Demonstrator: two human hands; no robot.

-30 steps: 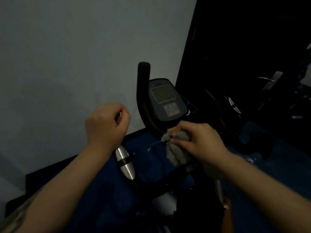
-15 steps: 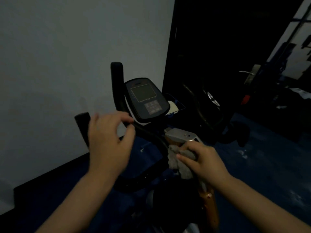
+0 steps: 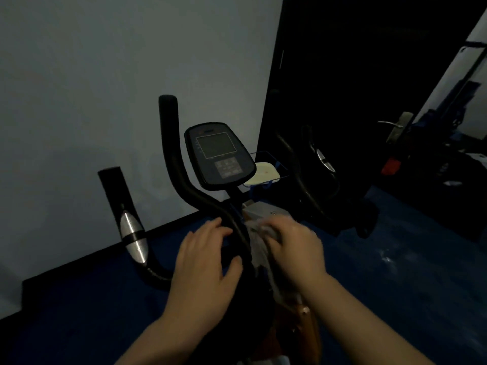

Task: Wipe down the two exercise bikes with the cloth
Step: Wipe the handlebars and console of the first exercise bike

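One cloth (image 3: 259, 242), at 5 o'clock from one console (image 3: 220, 156), is gripped by the right hand (image 3: 295, 248) against one bike (image 3: 184, 191); left hand (image 3: 204, 262) rests open on the handlebar (image 3: 237, 227).

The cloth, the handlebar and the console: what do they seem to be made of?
Cloth: soft grey fabric, judging by its crumpled folds under the right hand. Handlebar: matte black, probably foam or rubber over a tube; its shiny silver insert looks like metal. Console: likely smooth dark plastic with a flat screen. Dim light leaves this uncertain.
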